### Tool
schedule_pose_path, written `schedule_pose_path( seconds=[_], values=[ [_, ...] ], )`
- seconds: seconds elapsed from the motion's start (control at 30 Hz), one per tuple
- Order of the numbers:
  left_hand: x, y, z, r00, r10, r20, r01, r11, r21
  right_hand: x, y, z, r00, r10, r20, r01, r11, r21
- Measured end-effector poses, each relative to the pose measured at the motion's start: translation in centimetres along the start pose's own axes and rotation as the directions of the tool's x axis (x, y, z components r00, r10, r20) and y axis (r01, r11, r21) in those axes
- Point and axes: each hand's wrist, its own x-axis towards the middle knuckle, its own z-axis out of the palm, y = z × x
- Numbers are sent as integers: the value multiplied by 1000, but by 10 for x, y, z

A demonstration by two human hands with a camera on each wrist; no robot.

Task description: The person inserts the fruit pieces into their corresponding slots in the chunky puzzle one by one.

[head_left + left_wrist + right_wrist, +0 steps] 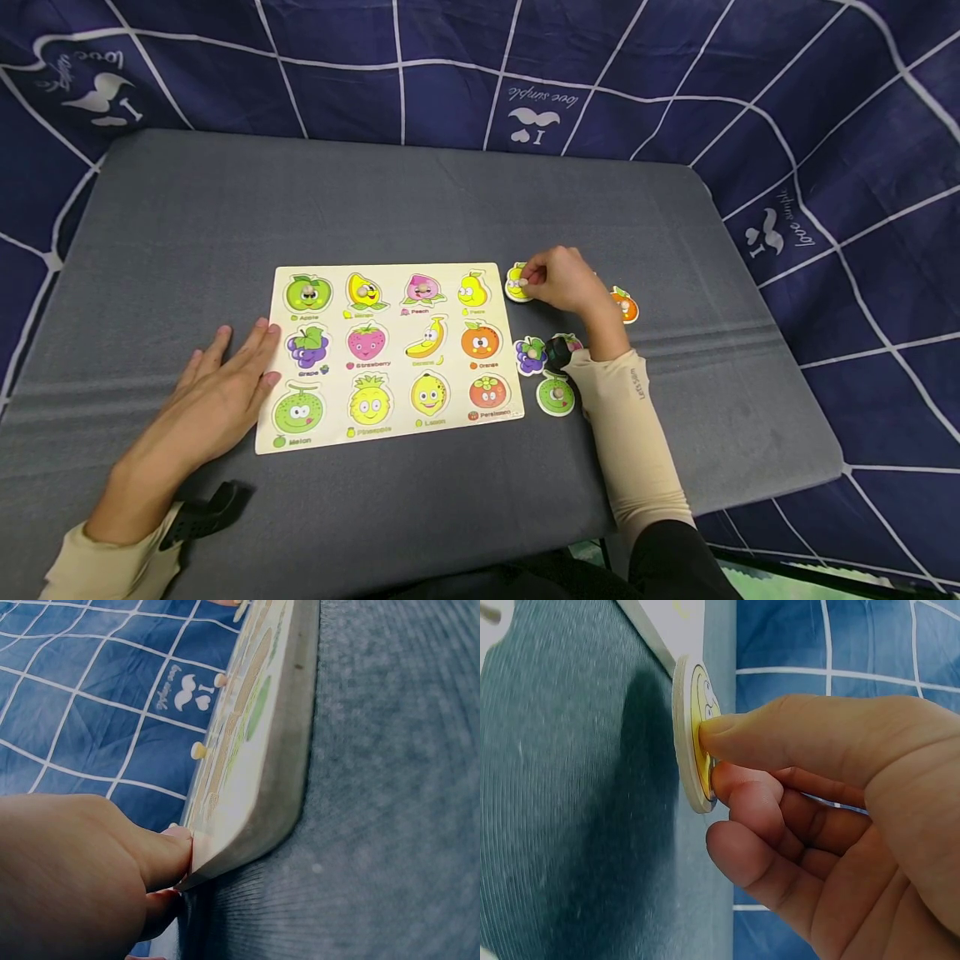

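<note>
My right hand pinches a yellow fruit puzzle piece between thumb and fingers, just right of the puzzle board's upper right corner. In the right wrist view the piece is tilted on edge, above its shadow on the grey surface. With fingers outstretched, my left hand touches the left edge of the fruit puzzle board. The left wrist view shows the thumb at the board's corner. Knobbed apple, mango and peach pieces sit in the board's top row.
Right of the board lie a grape piece, a melon piece and an orange piece. A pink piece is partly hidden by the right wrist's black camera. Blue checked cloth surrounds the grey padded table.
</note>
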Motion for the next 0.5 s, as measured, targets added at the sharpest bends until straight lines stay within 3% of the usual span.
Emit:
schedule_pose_path(
  seconds=[0.5],
  values=[
    [0, 0, -1, 1000, 3, 4, -3, 1000, -5, 5, -13, 10, 998, -61, 19, 61, 998, 18]
  ],
)
